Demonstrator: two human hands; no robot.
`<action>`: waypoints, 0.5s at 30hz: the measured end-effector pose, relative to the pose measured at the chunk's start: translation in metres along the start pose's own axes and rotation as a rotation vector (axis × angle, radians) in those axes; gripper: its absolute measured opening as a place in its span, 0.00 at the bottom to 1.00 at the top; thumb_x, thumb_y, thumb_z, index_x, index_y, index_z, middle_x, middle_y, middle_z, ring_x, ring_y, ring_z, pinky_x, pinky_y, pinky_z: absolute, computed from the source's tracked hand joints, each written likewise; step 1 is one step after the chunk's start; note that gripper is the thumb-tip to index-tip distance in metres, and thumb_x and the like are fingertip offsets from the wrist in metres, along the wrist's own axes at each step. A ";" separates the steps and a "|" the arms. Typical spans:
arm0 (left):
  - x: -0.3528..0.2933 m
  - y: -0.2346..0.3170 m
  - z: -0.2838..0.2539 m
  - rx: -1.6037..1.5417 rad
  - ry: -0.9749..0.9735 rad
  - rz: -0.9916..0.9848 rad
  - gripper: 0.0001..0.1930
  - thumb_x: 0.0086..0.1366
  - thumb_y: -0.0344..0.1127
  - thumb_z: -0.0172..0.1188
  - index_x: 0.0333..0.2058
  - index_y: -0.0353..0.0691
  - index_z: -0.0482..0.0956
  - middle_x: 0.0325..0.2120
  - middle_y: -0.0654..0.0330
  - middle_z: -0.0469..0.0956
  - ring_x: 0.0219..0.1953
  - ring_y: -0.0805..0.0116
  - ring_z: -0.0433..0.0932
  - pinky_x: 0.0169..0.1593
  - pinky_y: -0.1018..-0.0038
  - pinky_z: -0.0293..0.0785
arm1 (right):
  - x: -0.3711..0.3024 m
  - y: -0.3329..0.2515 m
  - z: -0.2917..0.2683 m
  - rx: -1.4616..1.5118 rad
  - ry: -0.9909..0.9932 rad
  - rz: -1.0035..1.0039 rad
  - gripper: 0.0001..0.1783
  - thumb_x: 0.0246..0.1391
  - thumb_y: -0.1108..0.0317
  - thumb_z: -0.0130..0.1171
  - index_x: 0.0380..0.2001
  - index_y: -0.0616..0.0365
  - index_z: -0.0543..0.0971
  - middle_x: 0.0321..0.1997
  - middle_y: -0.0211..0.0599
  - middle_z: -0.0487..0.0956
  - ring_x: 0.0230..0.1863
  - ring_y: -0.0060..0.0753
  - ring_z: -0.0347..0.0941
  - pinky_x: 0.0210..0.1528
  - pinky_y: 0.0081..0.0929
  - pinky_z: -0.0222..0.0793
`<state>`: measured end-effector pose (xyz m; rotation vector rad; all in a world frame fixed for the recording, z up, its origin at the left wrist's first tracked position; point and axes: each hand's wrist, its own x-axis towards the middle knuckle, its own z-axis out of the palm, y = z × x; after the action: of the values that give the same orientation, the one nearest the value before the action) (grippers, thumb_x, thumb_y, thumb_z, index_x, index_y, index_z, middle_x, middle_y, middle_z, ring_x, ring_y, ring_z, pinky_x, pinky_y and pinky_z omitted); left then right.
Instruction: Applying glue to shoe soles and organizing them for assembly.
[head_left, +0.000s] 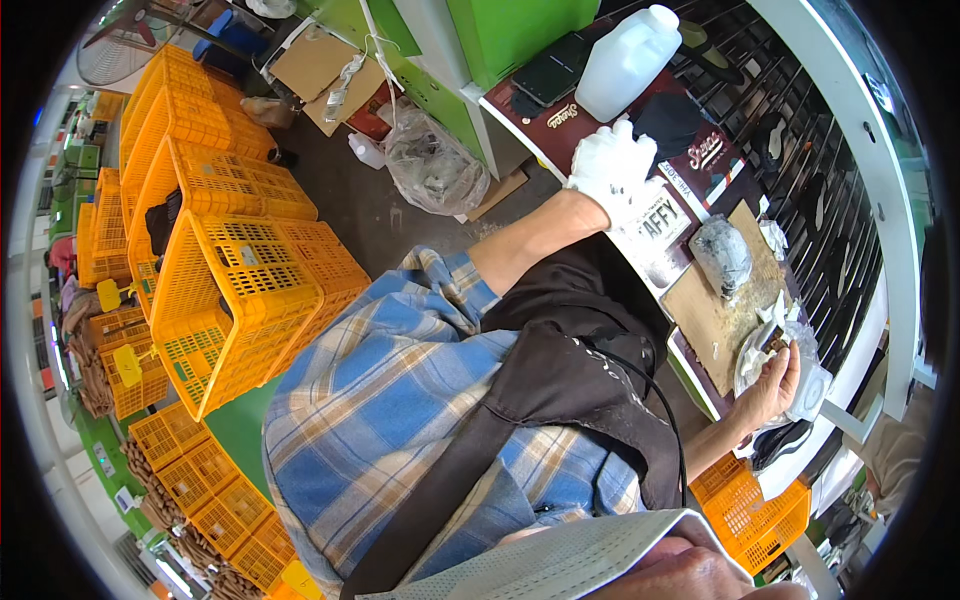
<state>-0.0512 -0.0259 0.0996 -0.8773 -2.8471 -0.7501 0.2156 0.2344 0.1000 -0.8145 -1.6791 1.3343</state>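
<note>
My left hand (613, 172), in a white glove, is at the near edge of the workbench with its fingers curled. A black fabric-like piece (669, 124) lies right against it, and I cannot make out what the fingers hold. My bare right hand (770, 390) is at the right end of the bench, thumb and fingers pinched together. It is beside a clear plastic container (807, 388) crusted with white residue; what the pinch holds is too small to tell. Between the hands, a greyish wrapped lump (721, 257) rests on a stained cardboard sheet (705, 325).
A white plastic jug (630, 65) and a dark phone-like slab (553, 68) stand at the bench's far left. Racks of dark shoe parts (815, 210) run beyond it. Stacked orange crates (245, 270) fill the left; a plastic bag (433, 165) lies on the floor.
</note>
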 end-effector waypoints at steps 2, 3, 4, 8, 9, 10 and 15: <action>0.003 0.000 -0.005 0.000 -0.057 -0.009 0.25 0.57 0.57 0.60 0.43 0.42 0.76 0.41 0.47 0.73 0.41 0.51 0.77 0.43 0.59 0.75 | 0.002 0.002 -0.012 -0.035 0.004 0.005 0.15 0.60 0.71 0.58 0.50 0.65 0.77 0.40 0.33 0.81 0.35 0.14 0.73 0.37 0.11 0.68; 0.005 0.000 -0.007 -0.003 -0.072 -0.017 0.25 0.57 0.58 0.59 0.42 0.41 0.76 0.40 0.48 0.73 0.41 0.51 0.77 0.42 0.59 0.75 | 0.002 0.002 -0.017 -0.053 0.001 0.003 0.15 0.60 0.71 0.59 0.49 0.66 0.77 0.41 0.35 0.81 0.40 0.19 0.75 0.41 0.15 0.70; 0.006 0.001 -0.007 -0.001 -0.077 -0.023 0.25 0.58 0.59 0.58 0.41 0.41 0.76 0.39 0.48 0.74 0.40 0.51 0.78 0.42 0.59 0.75 | 0.002 0.003 -0.021 -0.112 -0.015 -0.029 0.15 0.60 0.71 0.59 0.49 0.66 0.77 0.41 0.36 0.81 0.40 0.19 0.75 0.42 0.15 0.71; 0.013 0.004 -0.005 0.037 -0.054 -0.047 0.23 0.59 0.57 0.57 0.37 0.40 0.76 0.34 0.48 0.76 0.36 0.52 0.80 0.40 0.59 0.76 | 0.001 0.002 -0.035 -0.314 -0.066 -0.101 0.14 0.60 0.73 0.59 0.48 0.68 0.78 0.41 0.37 0.81 0.39 0.21 0.76 0.43 0.18 0.72; 0.014 0.004 -0.004 0.046 -0.043 -0.043 0.22 0.59 0.56 0.58 0.37 0.40 0.76 0.33 0.48 0.76 0.35 0.52 0.80 0.39 0.59 0.77 | 0.002 0.002 -0.039 -0.354 -0.082 -0.096 0.14 0.59 0.73 0.59 0.48 0.68 0.78 0.41 0.37 0.81 0.39 0.22 0.76 0.44 0.18 0.72; 0.014 0.004 -0.003 0.054 -0.032 -0.039 0.22 0.59 0.56 0.58 0.36 0.40 0.76 0.33 0.48 0.77 0.34 0.52 0.80 0.38 0.59 0.77 | 0.002 0.001 -0.042 -0.394 -0.087 -0.123 0.14 0.59 0.74 0.59 0.48 0.68 0.78 0.41 0.37 0.81 0.39 0.22 0.76 0.44 0.18 0.72; 0.015 0.004 -0.002 0.061 -0.020 -0.036 0.19 0.59 0.52 0.59 0.35 0.40 0.77 0.32 0.48 0.77 0.34 0.52 0.81 0.36 0.58 0.77 | 0.001 -0.002 -0.052 -0.541 -0.129 -0.150 0.13 0.59 0.74 0.59 0.47 0.68 0.78 0.40 0.37 0.81 0.40 0.23 0.76 0.44 0.20 0.73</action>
<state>-0.0617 -0.0167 0.1058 -0.8321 -2.8942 -0.6581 0.2617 0.2580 0.1077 -0.8925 -2.2011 0.8494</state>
